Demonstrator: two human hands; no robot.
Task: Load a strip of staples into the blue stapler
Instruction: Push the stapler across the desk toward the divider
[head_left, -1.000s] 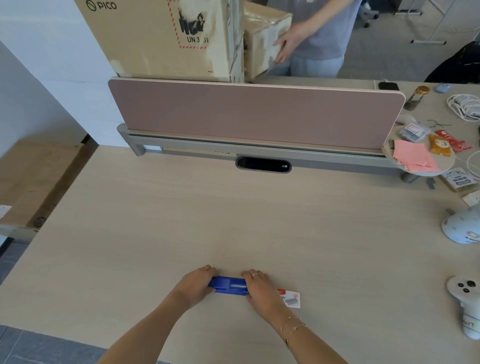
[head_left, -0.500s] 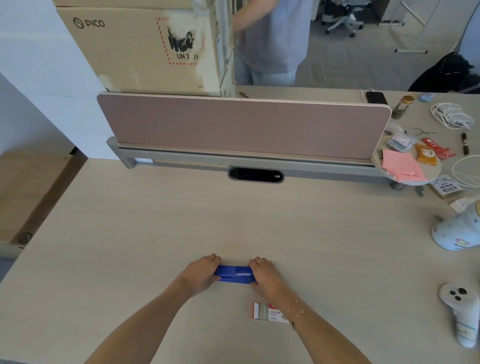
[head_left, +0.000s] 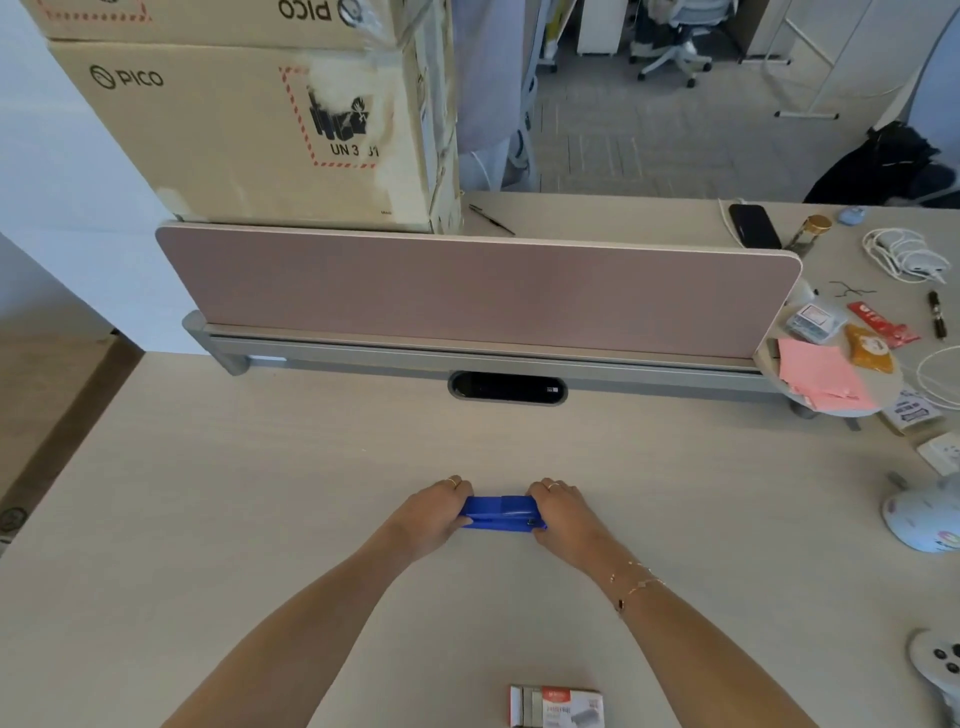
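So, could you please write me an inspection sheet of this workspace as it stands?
Surface: pale wood desk, bare around the hands.
Job's things: blue stapler closed, lying flat; staple box nearer the person, untouched.
Clutter: pink papers, packets, controller at right.
Grippers: left hand and right hand each grip one stapler end.
Cables: white coil far right.
Surroundings: pink divider, cardboard boxes behind.

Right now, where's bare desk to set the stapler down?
Bare desk spreads left of the left hand, and between the blue stapler and the grey cable slot. Crowded: the right edge, with the pink papers, white controller and staple box near.
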